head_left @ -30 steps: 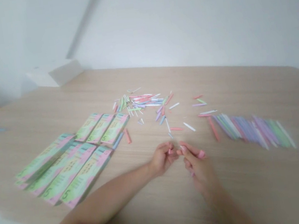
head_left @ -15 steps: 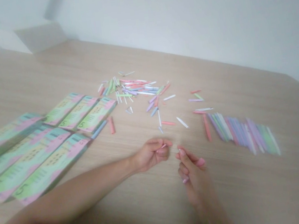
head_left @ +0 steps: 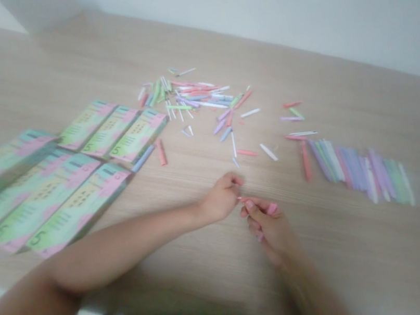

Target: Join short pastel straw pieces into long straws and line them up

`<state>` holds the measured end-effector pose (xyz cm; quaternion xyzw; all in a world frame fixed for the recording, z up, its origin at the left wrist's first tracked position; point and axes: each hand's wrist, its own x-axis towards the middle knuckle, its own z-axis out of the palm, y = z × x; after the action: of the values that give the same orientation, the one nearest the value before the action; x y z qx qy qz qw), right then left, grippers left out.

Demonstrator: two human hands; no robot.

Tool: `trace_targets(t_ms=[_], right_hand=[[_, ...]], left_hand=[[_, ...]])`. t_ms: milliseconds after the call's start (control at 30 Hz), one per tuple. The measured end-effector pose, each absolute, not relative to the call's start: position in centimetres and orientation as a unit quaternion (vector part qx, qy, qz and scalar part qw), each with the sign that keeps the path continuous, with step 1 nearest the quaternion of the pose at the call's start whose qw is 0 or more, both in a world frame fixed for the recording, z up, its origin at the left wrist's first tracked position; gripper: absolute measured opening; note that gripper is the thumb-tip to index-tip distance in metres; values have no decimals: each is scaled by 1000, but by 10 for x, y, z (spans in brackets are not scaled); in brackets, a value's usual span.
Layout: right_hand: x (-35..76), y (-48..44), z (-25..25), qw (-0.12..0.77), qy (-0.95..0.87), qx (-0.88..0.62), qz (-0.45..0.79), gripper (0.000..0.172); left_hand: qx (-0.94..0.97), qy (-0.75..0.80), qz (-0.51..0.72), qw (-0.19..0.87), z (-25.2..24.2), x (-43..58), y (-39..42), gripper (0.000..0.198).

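Fingers of the right hand (head_left: 271, 226) are clamping a pink piece (head_left: 272, 209); a pinkish bit (head_left: 260, 237) is showing lower in the same grip. Left hand (head_left: 220, 198) is curling just beside those fingertips; cannot tell whether it is pinching anything. Beyond the grip, loose coloured sticks (head_left: 203, 89) are lying scattered; rightward, a row of sticks (head_left: 348, 168) is resting; leftward, printed boxes (head_left: 79, 211) are lying side by side.

pink piece (head_left: 272, 209) | partly hidden, blurred | within right hand's (head_left: 271, 228) grip
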<state>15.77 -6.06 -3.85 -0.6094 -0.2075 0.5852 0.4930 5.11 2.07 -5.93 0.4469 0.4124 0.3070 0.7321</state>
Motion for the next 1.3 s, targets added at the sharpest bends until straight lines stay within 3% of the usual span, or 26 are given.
trace_targets(t_ms=[300, 433, 633, 933, 1167, 1300], right_hand=[[167, -57, -31, 425, -193, -605, 645, 37], [169, -58, -27, 402, -221, -608, 648, 36], [161, -57, -27, 435, -217, -614, 621, 45], [167, -53, -16, 539, -55, -575, 613, 53], [181, -56, -15, 586, -32, -497, 639, 56], [167, -55, -15, 645, -35, -531, 548, 51]], left_hand=[[573, 432, 189, 670, -56, 45, 25, 8], [604, 379, 214, 668, -52, 40, 21, 12], [612, 385, 242, 647, -41, 36, 13, 23], [608, 406, 332, 596, -52, 32, -1, 13], [532, 423, 369, 634, -54, 35, -8, 21], [476, 434, 389, 658, -48, 38, -2, 26]])
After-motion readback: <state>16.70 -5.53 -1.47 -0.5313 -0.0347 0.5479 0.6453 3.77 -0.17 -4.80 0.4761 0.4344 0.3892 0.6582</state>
